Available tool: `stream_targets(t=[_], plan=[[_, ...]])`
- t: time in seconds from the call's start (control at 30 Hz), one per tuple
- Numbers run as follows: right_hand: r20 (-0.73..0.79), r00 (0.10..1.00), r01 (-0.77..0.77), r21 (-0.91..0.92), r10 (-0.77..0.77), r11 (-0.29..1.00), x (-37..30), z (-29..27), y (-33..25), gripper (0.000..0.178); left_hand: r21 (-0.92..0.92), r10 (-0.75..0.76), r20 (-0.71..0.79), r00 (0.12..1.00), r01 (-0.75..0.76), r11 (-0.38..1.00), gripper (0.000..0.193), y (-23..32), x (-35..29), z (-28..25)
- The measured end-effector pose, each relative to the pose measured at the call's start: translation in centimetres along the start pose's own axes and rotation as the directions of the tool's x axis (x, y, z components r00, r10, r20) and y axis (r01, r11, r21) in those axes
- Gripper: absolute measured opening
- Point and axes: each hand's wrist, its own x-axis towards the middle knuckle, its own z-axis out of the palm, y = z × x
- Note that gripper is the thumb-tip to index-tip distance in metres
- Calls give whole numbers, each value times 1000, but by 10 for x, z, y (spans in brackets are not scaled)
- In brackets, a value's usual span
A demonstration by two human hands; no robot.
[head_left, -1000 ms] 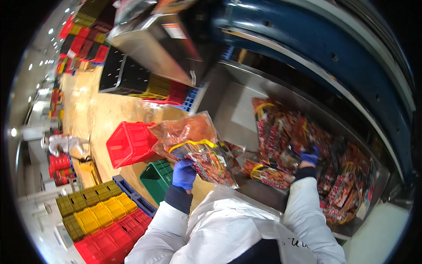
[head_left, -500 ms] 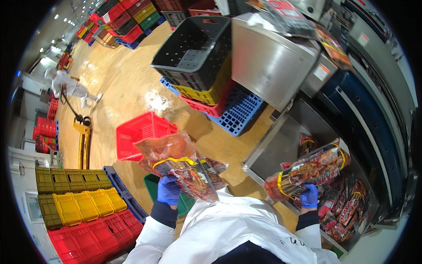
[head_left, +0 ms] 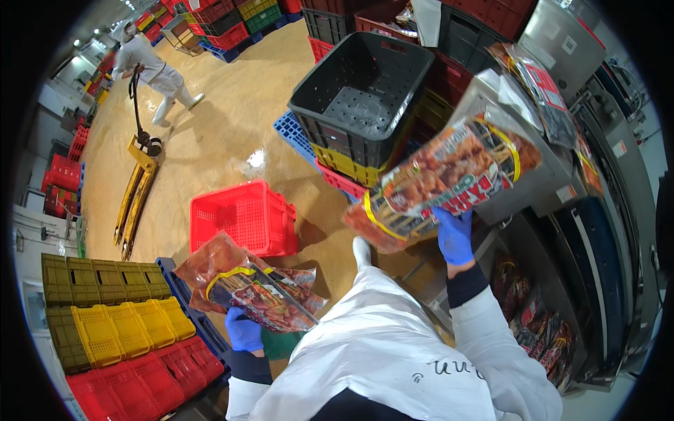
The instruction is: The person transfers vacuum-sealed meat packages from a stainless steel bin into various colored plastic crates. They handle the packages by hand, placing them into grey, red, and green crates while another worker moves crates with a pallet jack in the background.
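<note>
My left hand (head_left: pixel 244 330), in a blue glove, is closed on the lower edge of clear plastic packs of skewered meat (head_left: pixel 261 293) with a yellow band; more than one pack seems to overlap there. They hang just this side of an open red crate (head_left: pixel 277 228) on the floor. My right hand (head_left: pixel 455 237), also gloved in blue, grips another skewered-meat pack (head_left: pixel 449 172), tilted, with yellow bands near both ends. That pack is held up before a steel cabinet and close to the black crate (head_left: pixel 337 130). More packs (head_left: pixel 544 330) lie in the steel trough at my right.
The black crate tops a stack on a blue pallet (head_left: pixel 295 135). Olive, yellow and red crates (head_left: pixel 133 323) stand at the left. Further off, a person (head_left: pixel 154 70) in white holds the handle of a yellow pallet jack (head_left: pixel 137 196). Machinery (head_left: pixel 597 266) lines the right side.
My right hand has lifted its pack out from over the trough, up and to the left. My left hand's packs shifted slightly left and down. The person with the pallet jack appears closer.
</note>
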Motion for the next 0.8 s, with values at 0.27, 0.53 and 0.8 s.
stream_targets(t=[0.27, 0.53, 0.8], plan=[[38, 870, 489, -196, -492, 850, 265, 132, 37, 77, 6, 84, -45, 995, -84, 996, 56, 39, 107, 41], [39, 928, -21, -988, -370, -156, 444, 121, 124, 70, 34, 192, -49, 980, -190, 981, 55, 58, 203, 94], [746, 597, 158, -470, 295, 869, 301, 259, 112, 85, 8, -78, 177, 981, 78, 997, 52, 63, 329, 176]])
